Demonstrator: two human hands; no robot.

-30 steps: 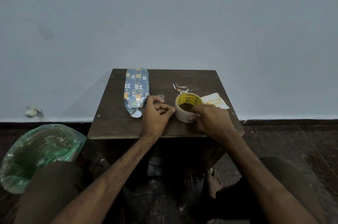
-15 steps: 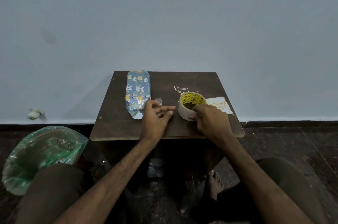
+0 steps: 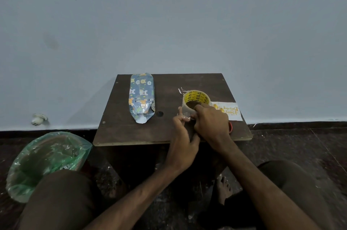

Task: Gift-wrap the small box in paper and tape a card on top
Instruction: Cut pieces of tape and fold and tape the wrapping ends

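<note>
Though scuffed, table [image 3: 131,132] with wrapped box [image 3: 141,96], pale wall [image 3: 169,23].

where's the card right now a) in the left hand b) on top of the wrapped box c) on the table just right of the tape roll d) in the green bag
c: the card lies flat on the table, right of the tape roll, while the wrapped box sits apart with nothing on top.

The right hand [image 3: 212,123] hides the near wall of the clear, yellow-cored tape roll [image 3: 197,96] and one end of the white paper card [image 3: 230,111] right of it. The card's lettering is too small to read.
</note>
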